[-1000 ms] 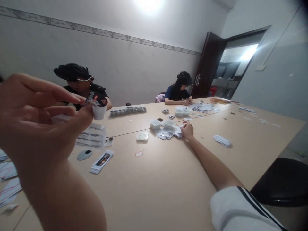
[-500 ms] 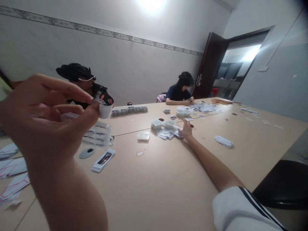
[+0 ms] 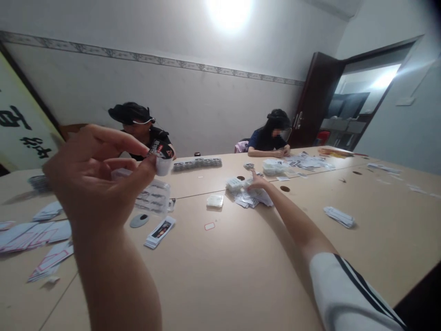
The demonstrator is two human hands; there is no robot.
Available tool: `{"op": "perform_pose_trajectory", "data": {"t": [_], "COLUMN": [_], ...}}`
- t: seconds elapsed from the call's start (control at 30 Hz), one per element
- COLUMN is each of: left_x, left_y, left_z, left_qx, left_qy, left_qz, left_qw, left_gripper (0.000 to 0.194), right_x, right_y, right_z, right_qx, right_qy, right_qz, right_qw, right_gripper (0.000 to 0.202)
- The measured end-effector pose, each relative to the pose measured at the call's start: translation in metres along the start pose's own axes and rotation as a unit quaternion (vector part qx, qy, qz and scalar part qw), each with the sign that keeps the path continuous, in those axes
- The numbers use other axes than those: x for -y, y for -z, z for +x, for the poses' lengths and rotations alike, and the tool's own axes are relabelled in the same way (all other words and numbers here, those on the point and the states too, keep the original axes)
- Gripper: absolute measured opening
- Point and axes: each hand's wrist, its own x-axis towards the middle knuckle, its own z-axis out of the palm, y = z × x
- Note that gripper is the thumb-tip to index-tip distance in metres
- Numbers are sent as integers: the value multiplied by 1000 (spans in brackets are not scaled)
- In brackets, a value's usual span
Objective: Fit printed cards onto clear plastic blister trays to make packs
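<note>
Clear case [image 3: 155,196] partly behind the left hand [image 3: 99,179], grey disc [image 3: 138,221] nearby

dark door [image 3: 319,94], open | patterned wall border [image 3: 158,60] | bright light [image 3: 230,14] above | lettered board [image 3: 29,122], left

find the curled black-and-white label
In the head view, left of centre: the curled black-and-white label is pinched in the left hand, appearing above the clear compartment box.
</note>
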Motion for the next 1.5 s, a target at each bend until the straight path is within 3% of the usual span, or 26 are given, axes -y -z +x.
{"op": "perform_pose_trajectory", "data": {"t": [0.17, 0.7, 0.83, 1.07, 1.2, 1.33, 1.5], "left_x": [3, 3, 2, 11, 13, 17, 20], "left_y": [-2, -5, -6, -4, -3, 0, 5], "left_z": [1, 1, 1, 2, 2, 0, -3], "left_qx": [-14, -13, -15, -5, 1, -7, -13], "left_qy": [1, 17, 33, -4, 2, 26, 44], "left_qz": [15, 34, 28, 13, 3, 19, 16], "left_qw": [1000, 999, 999, 1000, 1000, 999, 999], "left_gripper": [18, 18, 19, 21, 22, 24, 27], "right_x": [4, 18, 22, 32, 33, 20, -1], "right_y": [-9, -20, -26, -37, -25, 7, 35], "right_z": [4, 28, 33, 29, 25, 21, -6], "right_qx": [48, 81, 68, 16, 13, 36, 92], "right_qy": [5, -71, -88, -105, -84, -18, 64], "right_qz": [-21, -68, -76, -78, -72, -62, -64], "right_qw": [999, 992, 991, 991, 994, 997, 992], "right_gripper": [39, 37, 38, 41, 42, 42, 38]}}
